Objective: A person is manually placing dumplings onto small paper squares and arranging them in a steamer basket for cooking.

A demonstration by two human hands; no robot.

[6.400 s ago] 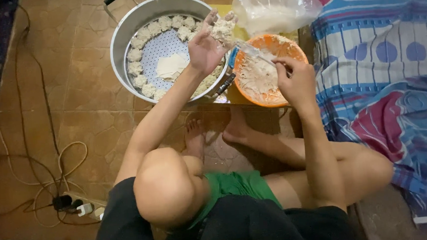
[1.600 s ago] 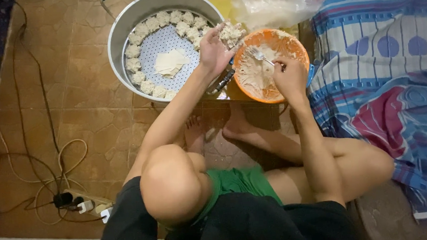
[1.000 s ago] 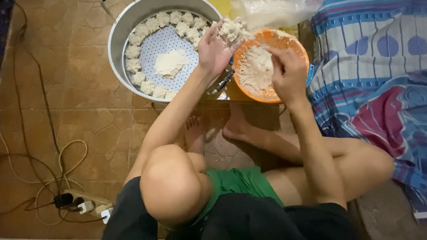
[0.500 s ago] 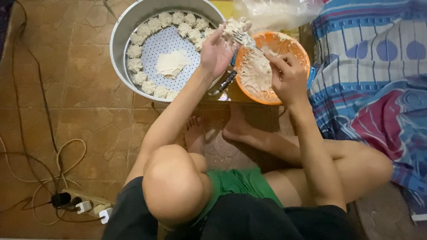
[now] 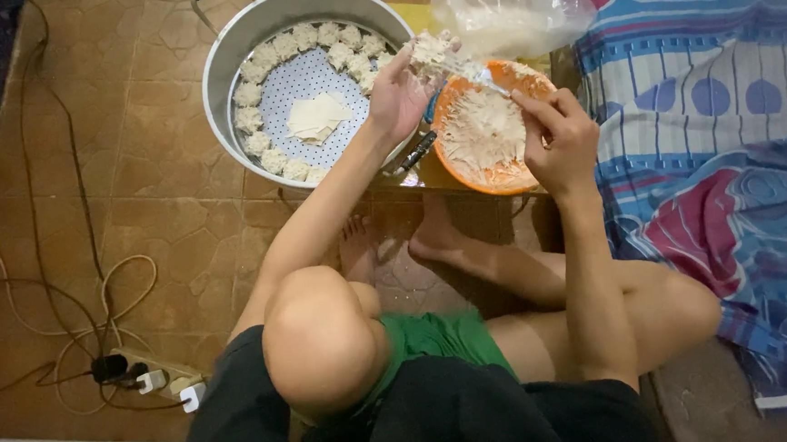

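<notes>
My left hand (image 5: 397,93) is cupped around a dumpling (image 5: 426,50), held between the steel steamer pot (image 5: 220,59) and the orange bowl (image 5: 464,176). My right hand (image 5: 556,138) grips a spoon (image 5: 475,73) whose tip touches the dumpling. The orange bowl holds pale filling (image 5: 484,133). Inside the pot, several finished dumplings (image 5: 260,56) ring the perforated tray, and a small stack of flat wrappers (image 5: 316,118) lies at its middle.
A clear plastic bag (image 5: 513,9) lies behind the bowl. A patterned blue and pink mattress (image 5: 725,137) fills the right side. Cables and a power strip (image 5: 153,381) lie on the tiled floor at left. A dark pen-like object (image 5: 417,151) rests between pot and bowl.
My right hand has lifted the spoon out of the orange bowl and brought it up to the dumpling in my left hand, which stayed by the pot's rim.
</notes>
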